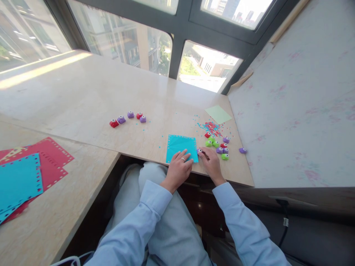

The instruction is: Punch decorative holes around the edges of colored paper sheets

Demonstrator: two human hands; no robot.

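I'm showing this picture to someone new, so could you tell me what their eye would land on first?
Most striking is the turquoise paper square at the near edge of the stone sill, pressed flat by the left hand, while the right hand works a small purple punch at its right edge. Just right lies a cluster of small coloured punches with scattered confetti. Far left, red and turquoise punched sheets are stacked.

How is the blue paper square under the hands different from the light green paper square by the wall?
The blue paper square is bigger-looking, nearer, and pinned by the left hand; the light green paper square lies untouched farther back. Blue confetti dots surround the blue one's edges. Both lie flat on the stone sill.
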